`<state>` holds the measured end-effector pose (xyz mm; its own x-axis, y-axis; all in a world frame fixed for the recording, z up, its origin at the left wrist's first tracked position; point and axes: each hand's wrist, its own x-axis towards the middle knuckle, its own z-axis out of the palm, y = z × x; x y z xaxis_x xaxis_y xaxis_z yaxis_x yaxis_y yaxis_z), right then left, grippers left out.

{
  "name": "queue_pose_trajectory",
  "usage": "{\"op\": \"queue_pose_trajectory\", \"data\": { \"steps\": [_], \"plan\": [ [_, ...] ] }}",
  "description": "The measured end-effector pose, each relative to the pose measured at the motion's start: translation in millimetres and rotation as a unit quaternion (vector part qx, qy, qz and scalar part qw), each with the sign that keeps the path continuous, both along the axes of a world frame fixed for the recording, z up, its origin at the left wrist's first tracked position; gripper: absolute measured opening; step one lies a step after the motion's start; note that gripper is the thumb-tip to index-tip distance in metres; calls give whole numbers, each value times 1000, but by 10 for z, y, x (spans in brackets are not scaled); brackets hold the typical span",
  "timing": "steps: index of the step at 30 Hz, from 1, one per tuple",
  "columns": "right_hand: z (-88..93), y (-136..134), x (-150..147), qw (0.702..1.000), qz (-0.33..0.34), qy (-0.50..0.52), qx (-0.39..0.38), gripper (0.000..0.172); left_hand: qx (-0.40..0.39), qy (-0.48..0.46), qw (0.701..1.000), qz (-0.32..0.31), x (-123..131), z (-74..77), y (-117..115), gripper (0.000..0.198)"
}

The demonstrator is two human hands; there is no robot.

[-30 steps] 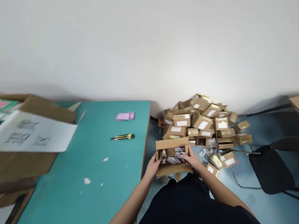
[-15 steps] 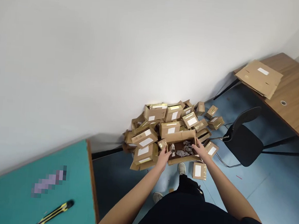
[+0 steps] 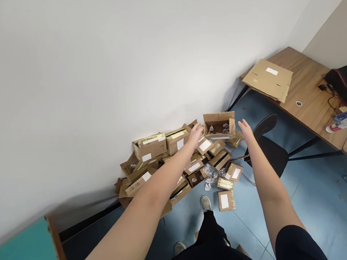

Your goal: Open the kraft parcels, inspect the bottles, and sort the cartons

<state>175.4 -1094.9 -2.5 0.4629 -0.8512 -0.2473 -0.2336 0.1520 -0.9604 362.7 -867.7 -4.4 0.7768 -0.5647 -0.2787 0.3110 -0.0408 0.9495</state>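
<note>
An open cardboard box (image 3: 218,117) with crumpled grey paper (image 3: 226,128) inside rests at the far right end of a heap of boxes by the wall. Just left of it is my left hand (image 3: 196,132), fingers apart and holding nothing. My right hand (image 3: 246,129) is spread in the air to the box's right, also holding nothing. Below my left hand lies a small carton with a white label (image 3: 205,145). Clear plastic wrap (image 3: 209,171) shows among the lower boxes.
A black chair (image 3: 268,152) stands right of the heap, beside a wooden desk (image 3: 308,111). Flattened cardboard (image 3: 267,81), bottles (image 3: 344,123) and a black bag (image 3: 346,80) lie on the desk. A teal table (image 3: 25,242) is at the lower left.
The open box with paper has moved from in front of me to the far right end of the heap, and both hands have let go of it. The view has turned right.
</note>
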Motion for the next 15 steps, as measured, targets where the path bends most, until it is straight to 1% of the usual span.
{"op": "queue_pose_trajectory", "data": {
  "steps": [2,3,5,8,10,13,15],
  "plan": [
    [-77,-68,-103,999,-18,15,-28,73,11,28,999,-11,31,-23,-19,59],
    [-136,-39,-177,999,-19,16,-26,71,14,37,999,-21,7,-48,19,60],
    [-277,118,-352,1000,-17,14,-5,69,15,41,998,-38,-105,-124,168,59],
    [-484,467,-642,999,-19,18,20,68,42,52,996,-57,-373,-289,500,58],
    [-584,692,-824,999,-13,25,36,69,68,75,993,-63,-568,-406,753,59],
    [-656,969,-1038,997,-12,45,64,72,85,113,988,-58,-833,-534,1153,61],
    [-659,1124,-1126,996,-4,53,78,76,87,123,987,-49,-978,-565,1424,60]
  ]
}}
